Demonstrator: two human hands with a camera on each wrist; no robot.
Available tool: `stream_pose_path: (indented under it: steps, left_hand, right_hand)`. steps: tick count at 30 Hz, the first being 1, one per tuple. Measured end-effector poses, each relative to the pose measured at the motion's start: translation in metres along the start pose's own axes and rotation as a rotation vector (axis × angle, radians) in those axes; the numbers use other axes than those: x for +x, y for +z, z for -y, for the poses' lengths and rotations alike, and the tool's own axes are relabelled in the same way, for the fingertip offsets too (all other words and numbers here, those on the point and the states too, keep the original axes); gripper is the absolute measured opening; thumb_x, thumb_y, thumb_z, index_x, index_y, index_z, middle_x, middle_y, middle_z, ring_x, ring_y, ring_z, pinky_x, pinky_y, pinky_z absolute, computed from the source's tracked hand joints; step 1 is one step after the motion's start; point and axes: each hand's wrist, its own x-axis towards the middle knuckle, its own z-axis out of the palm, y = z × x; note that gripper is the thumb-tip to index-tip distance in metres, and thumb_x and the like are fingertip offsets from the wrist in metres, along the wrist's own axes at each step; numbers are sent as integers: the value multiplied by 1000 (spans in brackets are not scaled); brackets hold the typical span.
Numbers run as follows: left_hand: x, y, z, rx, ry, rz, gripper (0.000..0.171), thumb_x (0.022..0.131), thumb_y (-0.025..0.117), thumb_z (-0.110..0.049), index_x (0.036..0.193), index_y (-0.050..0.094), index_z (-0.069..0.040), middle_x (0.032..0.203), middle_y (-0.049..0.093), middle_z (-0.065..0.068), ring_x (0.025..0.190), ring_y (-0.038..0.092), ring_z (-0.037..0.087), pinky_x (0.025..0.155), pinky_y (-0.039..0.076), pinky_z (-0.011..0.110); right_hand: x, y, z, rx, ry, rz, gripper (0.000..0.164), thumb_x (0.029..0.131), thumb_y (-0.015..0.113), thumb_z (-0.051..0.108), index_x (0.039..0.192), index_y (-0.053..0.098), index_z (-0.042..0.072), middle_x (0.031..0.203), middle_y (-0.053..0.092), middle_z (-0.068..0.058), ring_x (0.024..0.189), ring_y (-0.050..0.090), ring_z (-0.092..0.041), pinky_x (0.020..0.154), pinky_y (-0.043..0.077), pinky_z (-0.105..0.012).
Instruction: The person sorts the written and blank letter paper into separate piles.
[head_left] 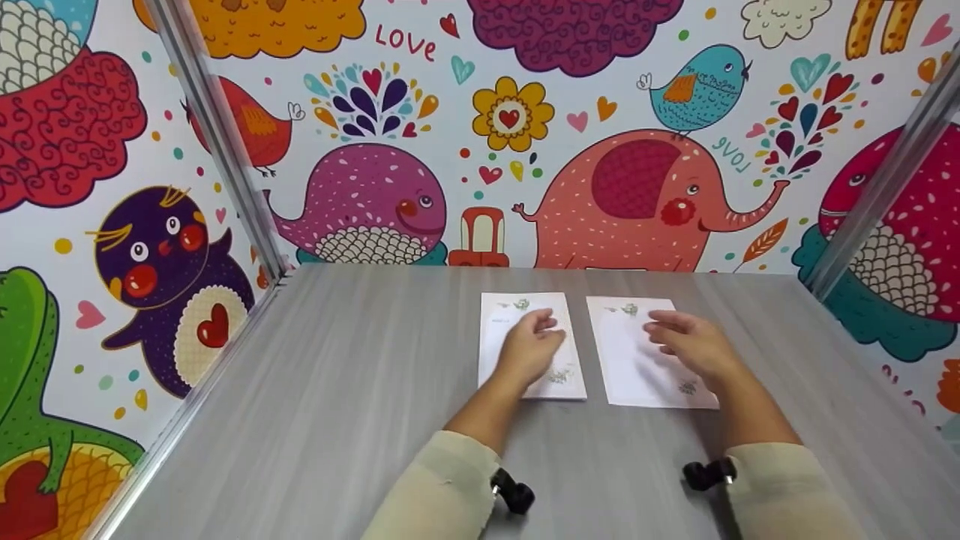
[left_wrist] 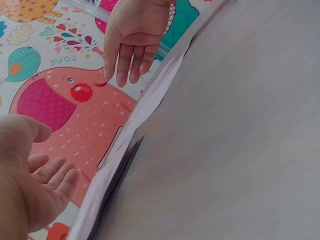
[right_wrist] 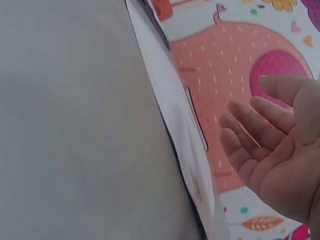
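Observation:
Two white paper pieces with small green floral prints lie side by side on the table in the head view. The left one looks like a stack of sheets (head_left: 495, 360), with a visible thickness along its front edge. To its right is a thin sheet of paper (head_left: 622, 375). My left hand (head_left: 529, 349) hovers over the stack, fingers loosely bent and holding nothing. Above the right sheet is my right hand (head_left: 694, 345), also relaxed, with nothing in its grasp. In the right wrist view my right hand (right_wrist: 275, 145) shows spread, slightly bent fingers, apart from the paper (right_wrist: 172, 100).
The grey wood-grain table (head_left: 360, 390) extends around the papers. Behind it stands a wall (head_left: 420, 60) with cartoon animals, and metal posts (head_left: 225, 150) rise at the table's back corners. A black clip-like device (head_left: 514, 491) sits at the left sleeve, with another (head_left: 709, 474) at the right.

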Motion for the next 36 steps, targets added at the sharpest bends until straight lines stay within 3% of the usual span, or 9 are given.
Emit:
stream_pose_path:
  steps: [10, 17, 20, 23, 29, 32, 36]
  left_hand:
    - [9, -72, 8, 42, -126, -82, 52, 103, 68, -26, 151, 59, -10, 145, 68, 10, 137, 64, 28, 118, 52, 44]
    - [10, -100, 18, 85, -179, -63, 55, 104, 67, -26, 155, 54, -11, 153, 61, 10, 145, 57, 27, 123, 47, 45]
    - [9, -104, 20, 138, -193, -1, 59, 103, 68, -29, 158, 51, -15, 160, 56, 9, 151, 52, 27, 127, 43, 48]
    - [8, -106, 22, 242, -195, 122, 64, 102, 72, -33, 160, 49, -22, 168, 48, 8, 158, 43, 29, 131, 35, 53]
    - [3, -111, 26, 502, -98, 385, 76, 95, 79, -36, 163, 47, -21, 176, 35, 5, 165, 31, 29, 135, 24, 54]
    - [0, -111, 27, 581, -69, 452, 80, 93, 81, -37, 163, 46, -20, 178, 30, 4, 166, 27, 29, 136, 23, 53]
    - [-2, -111, 28, 661, -69, 482, 78, 92, 82, -36, 162, 49, -20, 179, 30, 2, 167, 24, 29, 136, 22, 53]
  right_hand:
    - [18, 65, 35, 6, -144, 33, 54, 108, 63, 31, 156, 54, 9, 153, 63, -18, 139, 64, -36, 118, 52, -50]
    - [22, 93, 49, -59, -198, 22, 54, 105, 68, 30, 153, 57, 7, 150, 66, -16, 142, 61, -35, 119, 51, -51]
    - [21, 95, 48, -100, -202, 49, 59, 103, 71, 34, 155, 56, 9, 155, 62, -15, 146, 58, -37, 120, 49, -54]
    - [19, 95, 44, -159, -228, 129, 65, 99, 76, 36, 156, 55, 13, 161, 56, -18, 151, 52, -41, 122, 45, -59]
    - [17, 93, 36, -373, -286, 305, 78, 91, 84, 41, 160, 53, 20, 169, 47, -11, 160, 38, -40, 130, 30, -64]
    - [15, 94, 35, -473, -289, 358, 81, 90, 84, 44, 161, 50, 25, 173, 42, -6, 164, 32, -37, 131, 24, -67]
    - [13, 98, 35, -563, -274, 399, 80, 90, 84, 42, 161, 50, 31, 176, 37, -2, 165, 28, -37, 131, 21, -70]
